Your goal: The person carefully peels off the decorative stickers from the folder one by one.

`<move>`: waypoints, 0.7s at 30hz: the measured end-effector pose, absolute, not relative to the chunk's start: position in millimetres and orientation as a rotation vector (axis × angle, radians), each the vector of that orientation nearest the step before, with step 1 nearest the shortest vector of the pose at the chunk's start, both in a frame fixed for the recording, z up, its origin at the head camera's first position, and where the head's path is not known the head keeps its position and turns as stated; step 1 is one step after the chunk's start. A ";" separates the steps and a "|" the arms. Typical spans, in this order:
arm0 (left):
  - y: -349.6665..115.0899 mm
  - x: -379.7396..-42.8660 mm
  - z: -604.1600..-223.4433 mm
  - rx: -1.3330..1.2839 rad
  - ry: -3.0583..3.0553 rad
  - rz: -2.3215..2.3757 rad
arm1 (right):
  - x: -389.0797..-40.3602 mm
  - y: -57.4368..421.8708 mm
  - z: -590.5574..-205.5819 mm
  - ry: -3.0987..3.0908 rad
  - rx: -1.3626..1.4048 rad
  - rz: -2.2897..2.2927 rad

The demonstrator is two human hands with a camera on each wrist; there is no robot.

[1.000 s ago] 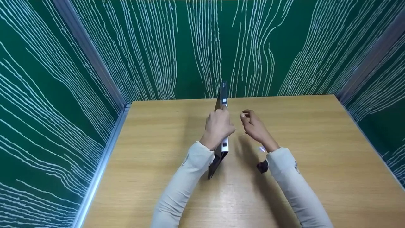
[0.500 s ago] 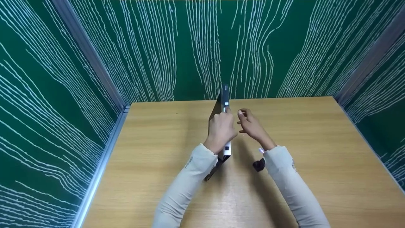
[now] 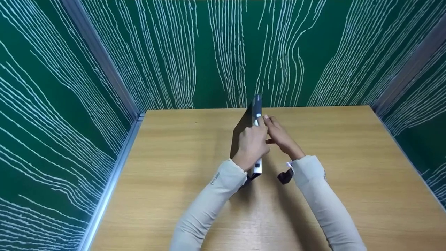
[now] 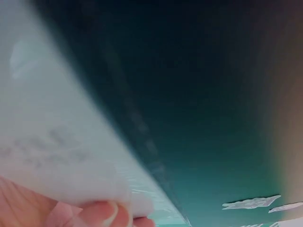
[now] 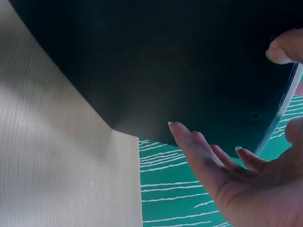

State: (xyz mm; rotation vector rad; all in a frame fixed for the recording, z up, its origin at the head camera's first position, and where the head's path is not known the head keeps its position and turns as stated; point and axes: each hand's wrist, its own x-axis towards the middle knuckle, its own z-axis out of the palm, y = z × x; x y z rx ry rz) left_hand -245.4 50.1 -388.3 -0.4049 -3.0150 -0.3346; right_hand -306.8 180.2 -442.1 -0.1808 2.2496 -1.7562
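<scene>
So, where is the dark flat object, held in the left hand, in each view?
Head: the dark flat object, upright, near the centre, in the left hand.
Left wrist: probably the blurred dark surface across the upper middle.
Right wrist: its dark face, across the top and centre.
Shared landmark: the green wall with white lines.

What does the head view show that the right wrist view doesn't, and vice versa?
Only the head view: both sleeves, the metal corner posts, a small dark object beside the right cuff.

Only the right wrist view: the side of the dark flat object facing the right hand, with a small round mark.

Both: right hand, some of the left hand, that flat object, wooden table and white-lined wall.
</scene>
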 end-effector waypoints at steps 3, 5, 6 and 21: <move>51.8 -244.6 -391.4 -0.440 -2.997 -0.336 | -308.8 178.4 -441.2 2.201 -0.169 -1.795; 52.2 -244.6 -393.0 -0.448 -2.993 -0.348 | -309.9 177.1 -440.6 2.177 -0.175 -1.809; 52.1 -244.6 -393.3 -0.445 -2.996 -0.356 | -310.2 176.5 -440.3 2.170 -0.177 -1.813; 55.9 -247.3 -396.3 -0.416 -3.019 -0.380 | -304.3 177.4 -436.9 2.135 -0.172 -1.825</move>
